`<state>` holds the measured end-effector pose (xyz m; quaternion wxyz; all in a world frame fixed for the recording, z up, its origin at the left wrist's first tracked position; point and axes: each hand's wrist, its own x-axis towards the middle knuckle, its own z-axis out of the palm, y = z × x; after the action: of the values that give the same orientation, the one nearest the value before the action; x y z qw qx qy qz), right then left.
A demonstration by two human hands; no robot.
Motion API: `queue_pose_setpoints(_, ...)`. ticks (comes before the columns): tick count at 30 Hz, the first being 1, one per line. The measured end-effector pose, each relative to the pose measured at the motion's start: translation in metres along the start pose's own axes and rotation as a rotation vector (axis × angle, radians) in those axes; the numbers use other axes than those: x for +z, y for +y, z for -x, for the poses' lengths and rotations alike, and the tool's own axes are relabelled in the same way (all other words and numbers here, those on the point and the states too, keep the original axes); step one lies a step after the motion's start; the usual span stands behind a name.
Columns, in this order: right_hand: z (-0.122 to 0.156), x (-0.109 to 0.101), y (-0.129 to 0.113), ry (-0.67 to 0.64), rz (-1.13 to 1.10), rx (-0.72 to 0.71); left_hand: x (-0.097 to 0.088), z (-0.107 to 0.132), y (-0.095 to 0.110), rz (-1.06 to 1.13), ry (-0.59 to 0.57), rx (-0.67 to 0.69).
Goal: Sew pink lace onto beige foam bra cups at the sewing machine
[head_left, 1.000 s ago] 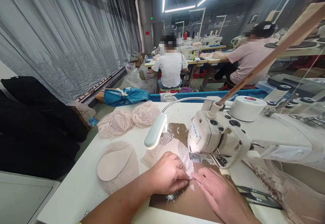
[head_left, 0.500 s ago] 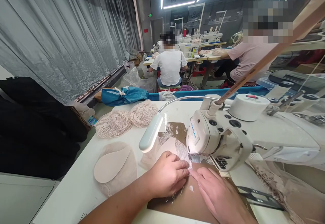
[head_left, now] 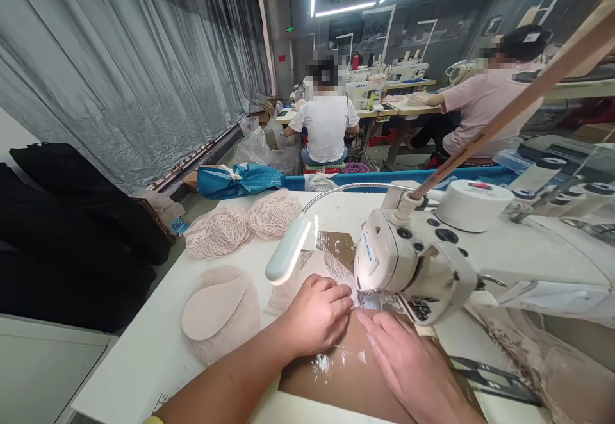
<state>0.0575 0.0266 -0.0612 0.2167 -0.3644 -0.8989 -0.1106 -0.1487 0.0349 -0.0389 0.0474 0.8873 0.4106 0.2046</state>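
Pale pink lace fabric (head_left: 314, 267) lies under the sewing machine head (head_left: 384, 251), its edge running to the needle area. My left hand (head_left: 319, 315) is closed on the near edge of this lace, its fingers bent and pressed together. Palm down, my right hand (head_left: 408, 353) rests on the shiny brown work plate (head_left: 331, 379), fingers stretched out. Its fingertips lie close to the lace edge, just in front of the presser foot area. The needle itself cannot be made out.
Left on the white table (head_left: 148, 347) are a beige pad on mesh (head_left: 216, 309) and lace cups (head_left: 218, 232). A lamp (head_left: 288, 251) hangs over the lace. Black thread snips (head_left: 500, 379) and more lace (head_left: 528, 353) lie right. Two people sit at machines beyond.
My left hand has shifted slightly away from me and left, along with the lace edge. The right fingertips have moved a little forward. The camera view has turned slightly.
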Motion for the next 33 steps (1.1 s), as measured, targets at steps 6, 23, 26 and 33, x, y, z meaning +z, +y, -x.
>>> queue_pose_setpoints(6,0.005,0.001,0.006,-0.033,-0.091,0.01,0.002,0.0,-0.008,-0.025,0.02,-0.053)
queue_pose_setpoints(23,0.007,0.004,0.011,-0.03,-0.2,0.008,0.0,0.003,-0.026,-0.063,0.014,-0.33)
queue_pose_setpoints(26,0.007,0.005,0.012,-0.03,-0.214,0.009,-0.024,0.008,-0.023,-0.072,-0.027,-0.441)
queue_pose_setpoints(33,0.014,0.009,0.016,-0.07,-0.228,-0.013,-0.1,0.077,-0.041,-0.421,-0.046,-0.929)
